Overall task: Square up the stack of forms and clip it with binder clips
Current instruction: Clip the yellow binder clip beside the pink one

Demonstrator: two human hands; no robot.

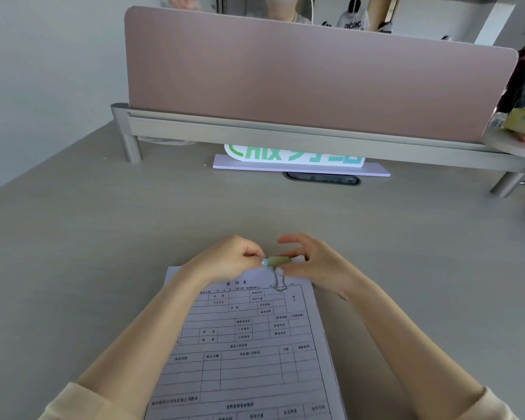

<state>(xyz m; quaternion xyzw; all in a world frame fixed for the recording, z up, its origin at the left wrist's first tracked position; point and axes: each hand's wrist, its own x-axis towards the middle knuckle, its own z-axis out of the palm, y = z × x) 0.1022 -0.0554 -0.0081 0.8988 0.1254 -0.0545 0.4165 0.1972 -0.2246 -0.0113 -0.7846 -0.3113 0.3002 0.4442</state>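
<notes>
From the head camera, a stack of forms (249, 353) lies flat on the grey desk (103, 237), running from the bottom edge of the picture up toward the middle, its top edge tilted slightly to the left. A pale green binder clip (278, 261) sits on the middle of that far top edge, with one wire handle (280, 281) folded down flat over the top sheet. The left hand (228, 259) is curled closed just left of the clip, thumb and forefinger pinched at the clip's left end and resting over the top left corner of the paper. The right hand (311, 260) is at the clip's right side, fingers loosely spread and arched above it, thumb low near the paper edge; whether it actually grips the clip cannot be told. Beyond the hands stands a pink divider panel (315, 77), with a white sign with green lettering (294, 156) beneath its rail
</notes>
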